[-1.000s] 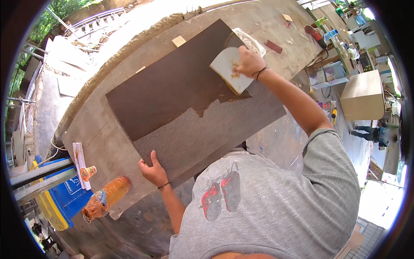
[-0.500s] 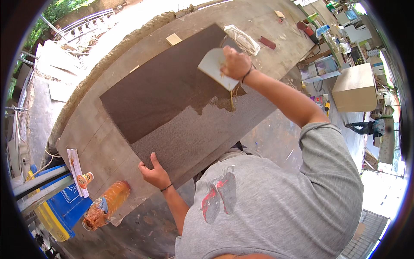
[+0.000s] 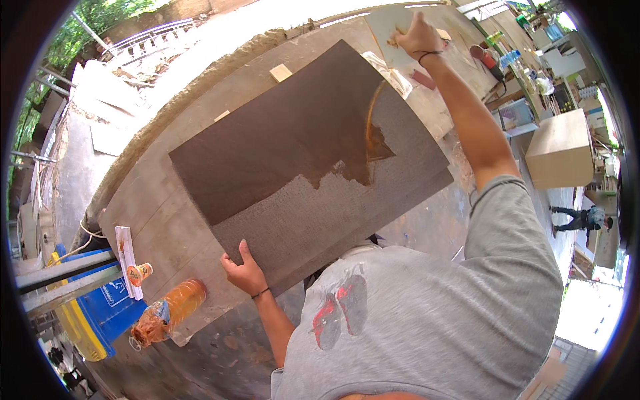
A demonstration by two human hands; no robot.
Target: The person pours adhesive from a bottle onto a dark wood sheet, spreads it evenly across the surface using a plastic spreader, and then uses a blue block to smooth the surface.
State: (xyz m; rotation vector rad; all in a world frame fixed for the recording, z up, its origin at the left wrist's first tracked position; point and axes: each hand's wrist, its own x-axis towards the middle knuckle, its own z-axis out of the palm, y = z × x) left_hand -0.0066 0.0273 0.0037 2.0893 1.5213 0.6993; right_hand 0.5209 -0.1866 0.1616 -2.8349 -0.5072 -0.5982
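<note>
A large rectangular dark brown board (image 3: 287,220) lies at a slant across the table before me. Its far part carries a dark, wet-looking coat (image 3: 267,133) with a ragged edge, and a thin amber strand of liquid curves down near its right end. The nearer part looks dull and rough. My left hand (image 3: 245,272) grips the board's near left corner, thumb raised along the edge. Beyond the board's far right corner, my right hand (image 3: 419,37) is closed on a pale, flat plate-like spreader (image 3: 381,28), held away from the board.
At the lower left stand a big plastic bottle of amber liquid (image 3: 180,301), a paper cup (image 3: 139,273) and a blue bin (image 3: 110,320). White cloth (image 3: 390,75), a dark red block (image 3: 422,79) and a small wood piece (image 3: 281,73) lie beyond the board. A person (image 3: 581,219) stands far right.
My right hand has carried the spreader off the board, up and to the right past its far corner, uncovering the amber strand. My left hand stays at the same corner.
</note>
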